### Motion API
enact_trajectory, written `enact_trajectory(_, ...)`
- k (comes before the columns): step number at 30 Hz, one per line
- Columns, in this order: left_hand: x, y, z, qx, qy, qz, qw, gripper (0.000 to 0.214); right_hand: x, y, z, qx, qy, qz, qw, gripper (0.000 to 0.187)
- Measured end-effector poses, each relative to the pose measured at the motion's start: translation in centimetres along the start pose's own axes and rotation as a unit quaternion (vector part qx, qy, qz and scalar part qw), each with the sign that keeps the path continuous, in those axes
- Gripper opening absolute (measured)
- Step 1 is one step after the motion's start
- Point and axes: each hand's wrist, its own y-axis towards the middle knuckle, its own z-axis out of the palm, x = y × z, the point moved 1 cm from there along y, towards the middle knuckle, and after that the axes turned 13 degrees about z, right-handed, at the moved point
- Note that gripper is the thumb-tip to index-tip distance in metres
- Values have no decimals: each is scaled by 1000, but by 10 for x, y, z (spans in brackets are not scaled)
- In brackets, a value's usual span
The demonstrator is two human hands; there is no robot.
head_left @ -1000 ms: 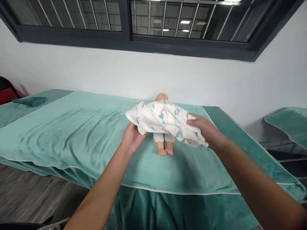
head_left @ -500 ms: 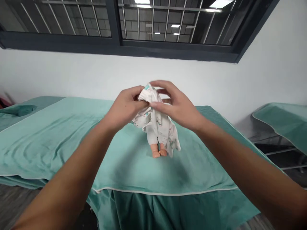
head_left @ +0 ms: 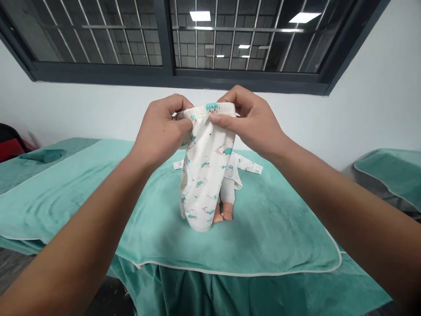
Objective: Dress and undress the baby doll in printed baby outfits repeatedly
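Note:
A pair of baby pants (head_left: 205, 171), white with a small green and pink print, hangs from its waistband in front of me. My left hand (head_left: 162, 127) pinches the band at its left side. On the other side, my right hand (head_left: 251, 120) grips the band between thumb and fingers. Behind the pants a baby doll (head_left: 227, 210) lies on the bed, feet toward me. It wears a matching printed long-sleeved top (head_left: 248, 164) and plain white bottoms; its head is hidden by the pants and my hands.
Beneath the doll, a green blanket with pale piping (head_left: 272, 245) covers the bed. A white wall (head_left: 108, 112) and a dark-framed barred window (head_left: 246, 79) stand behind it. A red and black object (head_left: 11, 145) is at far left, and another green-covered surface (head_left: 391, 169) at right.
The bunched pants have been raised and spread, so the waistband is stretched between both hands and the legs hang down. More of the doll's top and sleeves shows now.

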Motion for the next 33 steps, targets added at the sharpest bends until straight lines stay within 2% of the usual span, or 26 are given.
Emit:
enact_trajectory(6,0,-7,-3,41,-108,39,993,14,-20,-12,-4,-25,50,16,998,33)
enact_trajectory(9,1,-8,-7,71,-155,14,985,15,-19,-14,-6,-35,71,12,997,31)
enact_trajectory(14,0,-8,-10,31,-220,-12,975,10,-10,-10,-5,-13,77,20,997,32)
enact_trajectory(17,0,-7,-12,20,-232,-3,973,11,-10,-8,-6,19,70,35,997,33)
enact_trajectory(20,6,-8,-14,10,-234,-3,972,6,-17,-9,-10,16,90,48,995,34)
enact_trajectory(25,16,-13,-15,2,-199,-53,978,21,-30,-16,-13,-6,144,66,987,33)
enact_trajectory(29,14,-15,-10,20,-170,-77,982,19,-30,-21,-7,-3,134,78,988,36)
enact_trajectory(31,14,-14,-8,-3,-156,-52,986,17,-26,-24,-2,28,97,89,991,37)
enact_trajectory(33,15,-12,-6,-26,-154,-26,987,16,-22,-27,2,88,54,105,989,39)
